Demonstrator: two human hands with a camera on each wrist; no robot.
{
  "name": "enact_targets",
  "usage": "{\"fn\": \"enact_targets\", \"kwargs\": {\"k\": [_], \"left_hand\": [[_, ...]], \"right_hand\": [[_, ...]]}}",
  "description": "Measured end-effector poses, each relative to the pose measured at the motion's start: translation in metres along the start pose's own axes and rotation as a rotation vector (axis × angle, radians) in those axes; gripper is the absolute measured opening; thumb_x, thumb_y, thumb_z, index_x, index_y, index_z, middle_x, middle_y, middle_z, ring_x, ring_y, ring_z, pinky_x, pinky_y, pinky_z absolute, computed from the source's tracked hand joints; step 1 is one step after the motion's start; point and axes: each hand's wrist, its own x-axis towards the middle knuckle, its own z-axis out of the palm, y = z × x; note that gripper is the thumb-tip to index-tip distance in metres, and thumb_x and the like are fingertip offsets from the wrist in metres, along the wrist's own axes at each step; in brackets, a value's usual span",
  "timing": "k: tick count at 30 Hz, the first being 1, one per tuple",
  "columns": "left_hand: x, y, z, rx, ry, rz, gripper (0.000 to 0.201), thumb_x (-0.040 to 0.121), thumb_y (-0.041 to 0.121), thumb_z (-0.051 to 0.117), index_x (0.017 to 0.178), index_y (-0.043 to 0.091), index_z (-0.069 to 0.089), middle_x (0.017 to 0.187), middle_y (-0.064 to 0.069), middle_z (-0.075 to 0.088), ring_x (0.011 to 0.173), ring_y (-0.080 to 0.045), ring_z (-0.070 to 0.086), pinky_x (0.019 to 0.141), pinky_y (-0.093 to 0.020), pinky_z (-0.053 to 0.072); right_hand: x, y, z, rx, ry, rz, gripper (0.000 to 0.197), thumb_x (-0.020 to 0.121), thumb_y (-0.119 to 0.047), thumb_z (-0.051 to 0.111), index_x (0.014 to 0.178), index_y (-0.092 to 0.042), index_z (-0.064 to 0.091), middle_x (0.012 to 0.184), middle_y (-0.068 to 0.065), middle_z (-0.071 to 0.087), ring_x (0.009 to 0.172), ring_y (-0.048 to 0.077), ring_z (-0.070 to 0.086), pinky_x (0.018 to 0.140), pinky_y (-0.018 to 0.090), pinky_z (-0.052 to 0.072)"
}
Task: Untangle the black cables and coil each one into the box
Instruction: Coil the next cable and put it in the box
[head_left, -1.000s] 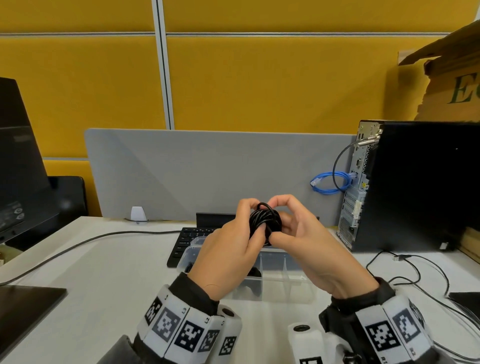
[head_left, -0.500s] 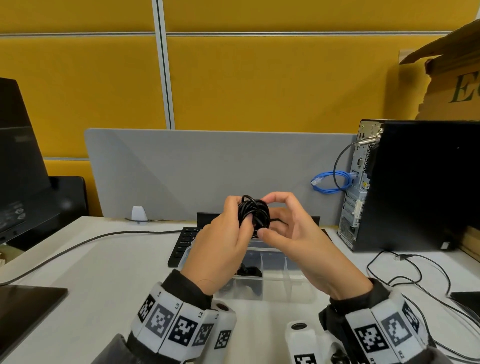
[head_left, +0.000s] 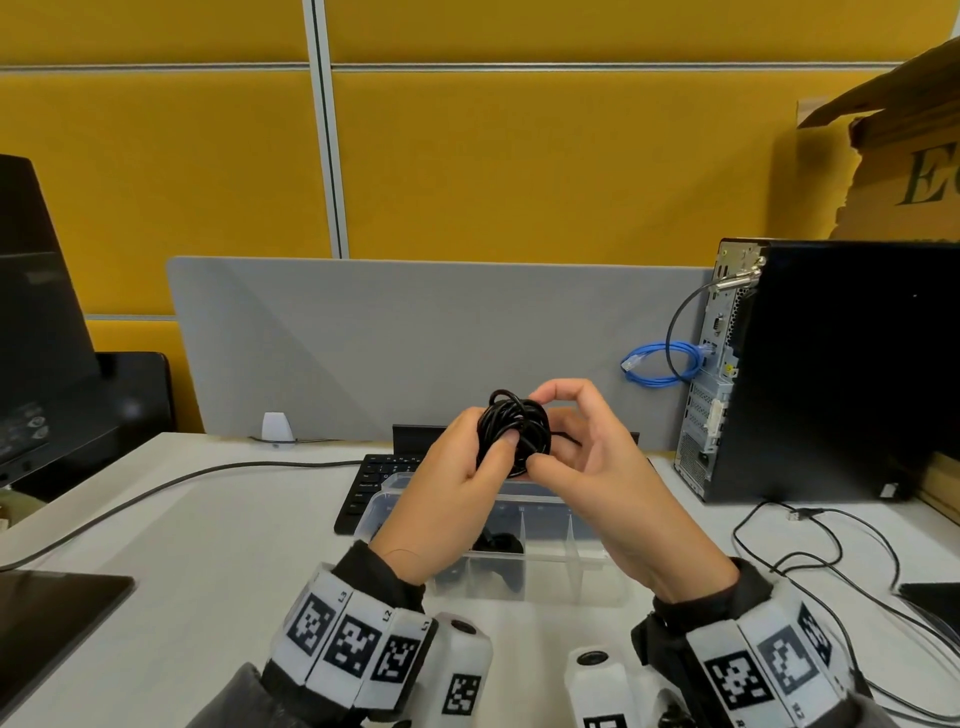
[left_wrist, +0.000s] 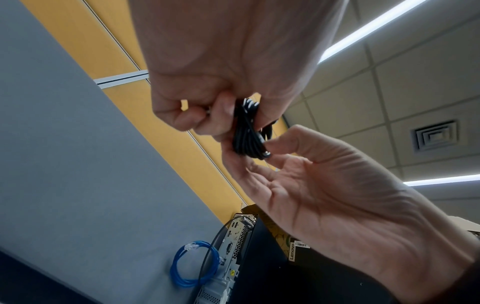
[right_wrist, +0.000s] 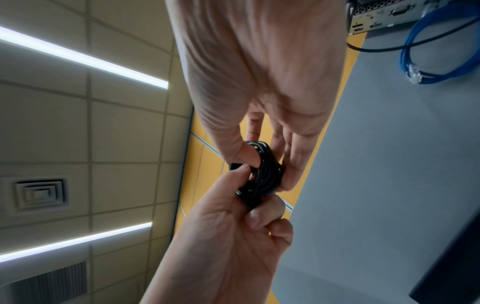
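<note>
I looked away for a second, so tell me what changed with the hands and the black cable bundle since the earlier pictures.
Both hands carried the coiled black cable leftward over the clear box. The left hand keeps gripping the coil, thumb pressed across it. The right hand keeps pinching it, fingers arched over the top. Nothing was let go. The box with a black cable already inside, the keyboard and the computer tower stayed put.

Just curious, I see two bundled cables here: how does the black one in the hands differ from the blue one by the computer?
The black cable is wound tight and small; the blue cable loops loosely. Both hands hold the black cable above the box; the blue cable hangs at the computer's back. Both are coiled.
</note>
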Motion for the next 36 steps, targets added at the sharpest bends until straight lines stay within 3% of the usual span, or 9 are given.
{"fn": "enact_targets", "kwargs": {"k": [5,9,13,17,22,26,31,33,36], "left_hand": [[-0.001,0.002,0.006,0.007,0.013,0.034,0.017,0.097,0.021,0.042,0.106,0.015,0.055,0.1,-0.008,0.063,0.092,-0.019,0.059,0.08,-0.028,0.047],[-0.003,0.005,0.012,-0.053,0.084,0.062,0.006,0.096,0.018,0.045,0.097,0.016,0.051,0.087,-0.007,0.061,0.078,-0.025,0.056,0.067,-0.032,0.046],[-0.001,0.004,0.011,-0.183,0.139,0.064,0.01,0.094,0.011,0.047,0.095,0.02,0.051,0.087,0.006,0.061,0.076,0.006,0.058,0.067,-0.009,0.045],[0.002,-0.003,0.011,-0.275,0.134,0.021,0.012,0.095,0.006,0.045,0.099,0.016,0.051,0.094,0.001,0.061,0.083,0.005,0.058,0.072,-0.01,0.045],[0.002,-0.008,0.016,-0.281,0.151,-0.017,0.015,0.096,0.005,0.041,0.1,0.016,0.051,0.093,0.003,0.06,0.084,0.002,0.057,0.073,-0.011,0.045],[0.008,-0.005,-0.003,-0.345,0.294,-0.019,0.016,0.096,0.009,0.04,0.095,0.019,0.052,0.087,0.008,0.059,0.076,0.008,0.055,0.073,-0.012,0.044],[-0.004,-0.018,-0.004,-0.281,0.193,-0.136,0.012,0.097,0.014,0.04,0.105,0.017,0.049,0.096,0.005,0.058,0.088,0.0,0.054,0.08,-0.019,0.042],[-0.014,-0.028,0.003,-0.292,0.163,-0.183,0.014,0.097,0.013,0.04,0.109,0.015,0.047,0.101,0.0,0.059,0.094,-0.008,0.055,0.08,-0.019,0.045],[-0.027,-0.038,0.011,-0.33,0.134,-0.205,0.017,0.097,0.012,0.043,0.107,0.026,0.042,0.11,0.001,0.058,0.099,-0.004,0.057,0.079,-0.014,0.048]], "right_hand": [[0.0,0.0,0.0,0.001,-0.003,-0.01,0.04,0.082,0.012,0.05,0.103,-0.022,0.047,0.104,0.003,0.06,0.087,0.011,0.065,0.08,0.029,0.052],[0.0,0.0,0.002,0.031,0.035,-0.023,0.04,0.083,0.013,0.049,0.103,-0.021,0.046,0.107,0.004,0.059,0.09,0.017,0.067,0.087,0.039,0.052],[0.001,0.0,0.002,0.02,0.048,-0.013,0.036,0.084,0.007,0.053,0.103,-0.022,0.045,0.11,0.003,0.058,0.095,0.029,0.066,0.091,0.049,0.05],[0.002,0.004,0.003,-0.009,0.016,0.027,0.037,0.083,0.004,0.055,0.106,-0.023,0.045,0.108,0.006,0.059,0.096,0.04,0.061,0.091,0.056,0.047],[0.004,0.009,0.001,-0.061,0.019,0.031,0.038,0.084,0.008,0.052,0.105,-0.023,0.046,0.1,0.008,0.061,0.079,0.02,0.067,0.081,0.034,0.052],[0.001,0.018,-0.005,-0.106,0.003,0.035,0.036,0.085,0.003,0.054,0.107,-0.025,0.046,0.1,0.006,0.058,0.087,0.02,0.069,0.09,0.036,0.052],[-0.007,0.02,0.007,-0.07,-0.064,-0.066,0.042,0.087,0.002,0.053,0.11,-0.032,0.048,0.107,0.001,0.051,0.084,0.012,0.061,0.08,0.035,0.053],[-0.01,0.022,0.012,-0.139,-0.075,-0.106,0.033,0.088,-0.004,0.058,0.105,-0.032,0.055,0.104,0.0,0.049,0.079,0.007,0.059,0.073,0.026,0.053],[-0.013,0.032,0.015,-0.419,0.007,-0.167,0.018,0.082,-0.022,0.068,0.089,-0.038,0.065,0.098,-0.006,0.052,0.075,0.005,0.059,0.067,0.014,0.048]]}}
